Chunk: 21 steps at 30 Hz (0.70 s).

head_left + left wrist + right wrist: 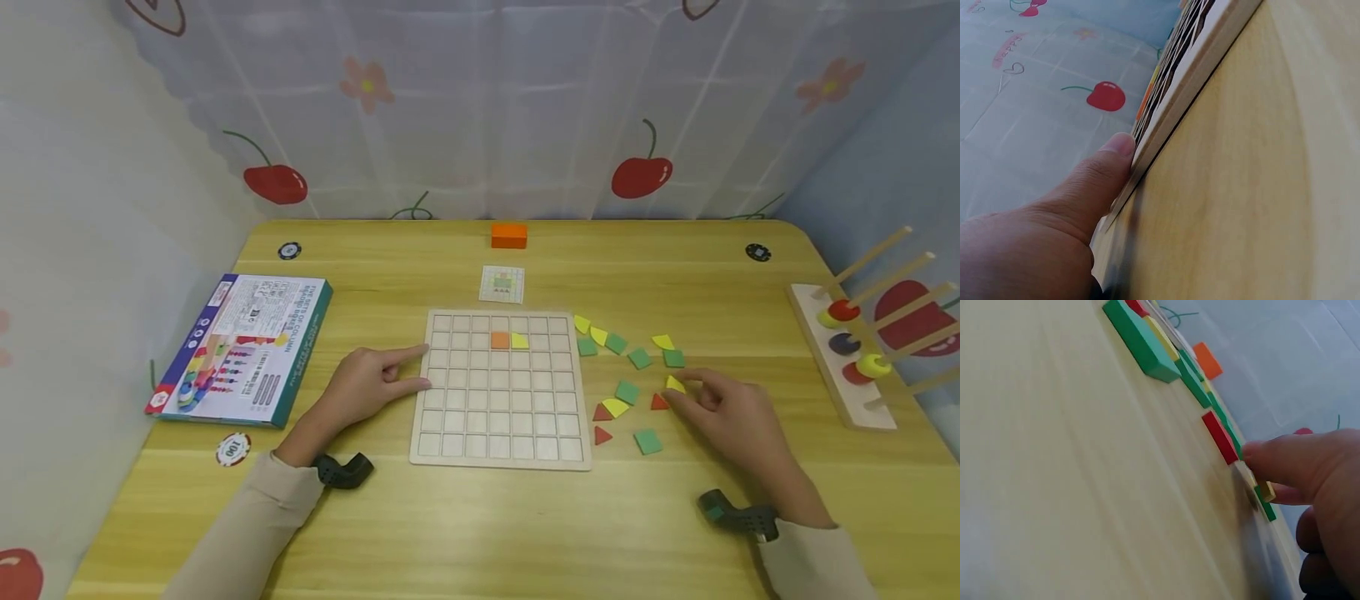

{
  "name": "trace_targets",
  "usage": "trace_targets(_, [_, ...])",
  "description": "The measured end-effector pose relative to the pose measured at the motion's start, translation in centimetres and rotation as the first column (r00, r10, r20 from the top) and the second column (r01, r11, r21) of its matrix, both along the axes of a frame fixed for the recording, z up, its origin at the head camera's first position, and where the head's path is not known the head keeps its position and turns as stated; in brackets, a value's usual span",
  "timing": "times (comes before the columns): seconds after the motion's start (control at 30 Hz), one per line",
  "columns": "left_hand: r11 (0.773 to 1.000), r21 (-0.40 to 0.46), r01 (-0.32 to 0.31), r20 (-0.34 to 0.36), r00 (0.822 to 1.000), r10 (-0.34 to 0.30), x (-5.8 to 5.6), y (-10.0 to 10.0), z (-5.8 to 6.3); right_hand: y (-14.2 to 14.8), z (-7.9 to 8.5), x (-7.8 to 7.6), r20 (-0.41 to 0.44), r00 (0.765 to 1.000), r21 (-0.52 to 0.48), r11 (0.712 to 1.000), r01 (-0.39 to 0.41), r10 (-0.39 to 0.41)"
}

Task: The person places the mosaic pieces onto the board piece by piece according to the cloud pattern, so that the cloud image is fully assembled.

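Note:
A wooden grid board [446,463] lies flat on the table, with an orange square tile [500,340] and a yellow quarter-round tile [520,340] side by side in its upper cells. My left hand [367,383] touches the board's left edge with thumb and index finger extended; in the left wrist view the thumb [1094,178] presses against its side. Right of the board, my right hand [738,421] pinches another yellow tile [674,384] between thumb and index finger, low over the table. Close by lie a red triangle [659,402] and a green square [673,358].
More green, yellow and red tiles [648,442] lie scattered right of the board. Behind it are a pattern card [502,285] and an orange block [509,237]. A boxed game [240,350] lies at left; a pegged bead stand [840,367] stands at right.

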State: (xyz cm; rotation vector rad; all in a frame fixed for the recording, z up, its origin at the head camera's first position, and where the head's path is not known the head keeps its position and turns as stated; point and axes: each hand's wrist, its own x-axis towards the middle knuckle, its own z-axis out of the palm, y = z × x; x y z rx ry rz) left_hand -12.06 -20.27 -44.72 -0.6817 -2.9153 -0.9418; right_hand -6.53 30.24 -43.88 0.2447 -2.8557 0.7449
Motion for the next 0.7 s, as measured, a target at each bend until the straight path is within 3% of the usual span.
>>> trace_targets(0.3, [1.0,0.006,0.001,-0.004,1.0,-0.001,0.1,0.0,-0.1,-3.3,0.5,-0.1,-0.164,0.986,-0.067,0.998,-0.004,-0.007])
trace_targets(0.53, [1.0,0.002,-0.003,0.005,1.0,0.003,0.1,0.0,0.0,-7.2,0.6,-0.8,-0.169,0.985,-0.065,0.996,-0.056,0.045])
trace_targets(0.7, [1.0,0.002,-0.001,-0.001,1.0,0.001,0.0,0.0,0.0,-10.0,1.2,-1.6,-0.097,0.994,-0.12,0.991,-0.063,0.052])
